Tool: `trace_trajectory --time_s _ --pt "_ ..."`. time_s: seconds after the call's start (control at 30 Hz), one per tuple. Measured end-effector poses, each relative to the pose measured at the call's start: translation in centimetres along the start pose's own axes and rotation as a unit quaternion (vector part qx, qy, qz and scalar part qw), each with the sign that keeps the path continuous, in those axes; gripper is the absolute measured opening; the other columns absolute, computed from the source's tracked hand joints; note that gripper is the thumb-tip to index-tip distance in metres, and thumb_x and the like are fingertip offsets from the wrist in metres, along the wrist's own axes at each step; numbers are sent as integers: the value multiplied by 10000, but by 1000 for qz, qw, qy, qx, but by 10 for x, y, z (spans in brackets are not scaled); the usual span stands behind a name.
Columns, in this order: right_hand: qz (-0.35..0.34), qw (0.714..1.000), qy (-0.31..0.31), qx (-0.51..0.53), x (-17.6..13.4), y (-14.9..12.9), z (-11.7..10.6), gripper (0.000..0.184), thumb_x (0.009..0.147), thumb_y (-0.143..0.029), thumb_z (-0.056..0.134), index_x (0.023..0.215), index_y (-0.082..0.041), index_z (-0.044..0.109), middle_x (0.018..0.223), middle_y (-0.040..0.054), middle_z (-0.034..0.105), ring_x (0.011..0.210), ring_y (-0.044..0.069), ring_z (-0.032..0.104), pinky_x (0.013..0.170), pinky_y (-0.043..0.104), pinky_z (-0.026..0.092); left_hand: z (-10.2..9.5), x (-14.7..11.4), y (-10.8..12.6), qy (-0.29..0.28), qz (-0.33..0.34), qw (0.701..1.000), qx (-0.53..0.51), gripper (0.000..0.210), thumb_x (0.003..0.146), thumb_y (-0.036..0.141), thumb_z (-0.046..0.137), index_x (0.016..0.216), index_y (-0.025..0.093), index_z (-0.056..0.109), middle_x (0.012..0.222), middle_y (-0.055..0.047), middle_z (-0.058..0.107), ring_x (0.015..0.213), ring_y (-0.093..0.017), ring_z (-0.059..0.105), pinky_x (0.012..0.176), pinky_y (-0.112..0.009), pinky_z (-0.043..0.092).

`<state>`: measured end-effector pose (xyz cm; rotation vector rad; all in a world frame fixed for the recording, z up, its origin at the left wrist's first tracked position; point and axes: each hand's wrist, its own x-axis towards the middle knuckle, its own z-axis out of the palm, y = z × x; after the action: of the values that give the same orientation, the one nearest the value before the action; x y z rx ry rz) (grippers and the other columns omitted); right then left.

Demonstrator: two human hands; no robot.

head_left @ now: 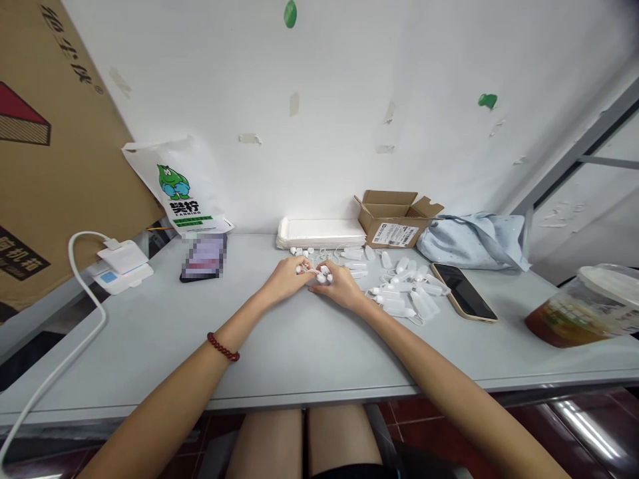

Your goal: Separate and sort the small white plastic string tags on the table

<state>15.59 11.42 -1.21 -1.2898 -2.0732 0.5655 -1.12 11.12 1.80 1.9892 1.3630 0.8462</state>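
Observation:
My left hand (285,283) is closed in a pinch at a small white cap (300,269) with a thin cord running from it. Close beside it, my right hand (342,286) is curled round a cluster of small white caps (324,274). The fingertips of both hands almost meet above the grey table (309,346). Just behind them lie more loose white caps (302,252) and some thin white cords (328,253). To the right spreads a heap of translucent white plastic tubes (399,293) with cord loops. Finer detail between the fingers is hidden.
Behind the hands lie a stack of white flat packs (322,233) and an open cardboard box (397,223). A phone (464,293), a drink cup (579,309) and a pale blue bag (472,241) are at right. Another phone (204,257) and a cabled white device (124,265) are at left.

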Motion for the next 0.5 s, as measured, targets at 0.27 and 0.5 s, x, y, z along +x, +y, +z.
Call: trace_trajectory --time_s 0.27,0.5 --pt "5 1000 3 0 0 -2 -2 372 648 -377 698 931 -189 548 718 -31 580 658 143 493 644 254 345 1 4 -3 13 -63 996 -60 318 731 406 508 537 153 502 505 34 411 505 -98 358 485 -231 269" --pt "28 1000 14 2 1 -1 -2 424 628 -389 718 961 -191 547 717 -23 574 672 153 497 624 255 343 -13 7 -1 -9 -245 846 -473 264 764 369 565 644 165 450 501 87 276 384 -36 245 357 -167 203"
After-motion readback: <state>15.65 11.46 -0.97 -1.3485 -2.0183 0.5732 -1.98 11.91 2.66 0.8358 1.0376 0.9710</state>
